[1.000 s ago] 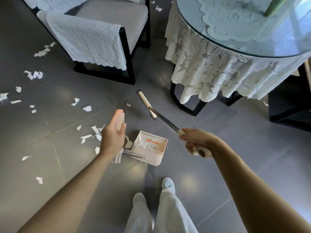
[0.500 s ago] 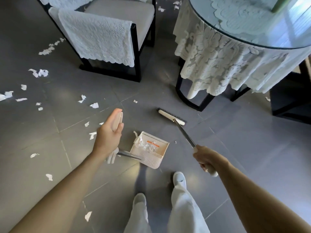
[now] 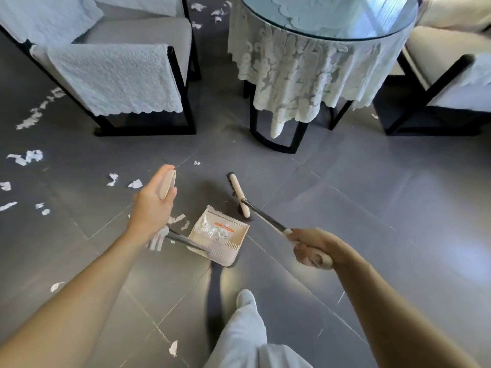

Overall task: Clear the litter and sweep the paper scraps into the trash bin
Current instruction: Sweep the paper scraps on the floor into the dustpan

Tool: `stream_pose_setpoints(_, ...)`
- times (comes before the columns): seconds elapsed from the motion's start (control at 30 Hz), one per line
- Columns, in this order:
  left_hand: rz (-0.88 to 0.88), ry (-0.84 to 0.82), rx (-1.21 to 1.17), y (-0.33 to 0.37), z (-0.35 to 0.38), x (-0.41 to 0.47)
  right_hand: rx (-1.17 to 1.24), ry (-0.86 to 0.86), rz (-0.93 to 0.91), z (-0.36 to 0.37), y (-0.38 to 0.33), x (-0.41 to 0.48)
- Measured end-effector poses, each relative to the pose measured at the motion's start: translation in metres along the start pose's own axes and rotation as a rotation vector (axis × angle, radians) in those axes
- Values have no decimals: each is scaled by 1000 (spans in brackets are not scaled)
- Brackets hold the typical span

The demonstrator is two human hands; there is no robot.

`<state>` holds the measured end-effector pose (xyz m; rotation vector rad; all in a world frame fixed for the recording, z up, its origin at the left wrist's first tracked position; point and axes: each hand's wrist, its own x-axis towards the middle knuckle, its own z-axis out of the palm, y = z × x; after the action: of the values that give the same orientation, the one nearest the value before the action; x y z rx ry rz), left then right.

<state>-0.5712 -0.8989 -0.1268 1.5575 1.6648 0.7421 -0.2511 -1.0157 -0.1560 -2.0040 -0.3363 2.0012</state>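
Grey tiled floor (image 3: 372, 203), paper scraps (image 3: 29, 156) strewn left of dustpan (image 3: 220, 235): left hand (image 3: 152, 205) gripping dustpan handle (image 3: 167, 181), right hand (image 3: 310, 247) gripping broom (image 3: 239, 193); best swept low, toward dustpan

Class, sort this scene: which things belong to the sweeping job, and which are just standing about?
Job: cream long-handled broom in right hand; cream plastic dustpan held by left hand; torn white paper scraps.
Standing about: round glass-topped table draped in white lace; black-framed grey armchair with white quilted cover.
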Motion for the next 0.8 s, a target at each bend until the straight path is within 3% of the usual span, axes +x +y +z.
stream_pose_setpoints(0.23,33,7,-6,-26,-40,-32,164,123,-105,32,64,-45)
stream_pose_setpoints(0.57,139,-82,104,-32,-86,-96,358,201,-82,117,185,-107)
stream_pose_setpoints(0.8,200,-129,62,-49,-111,-105,445,257,-69,171,207,-111)
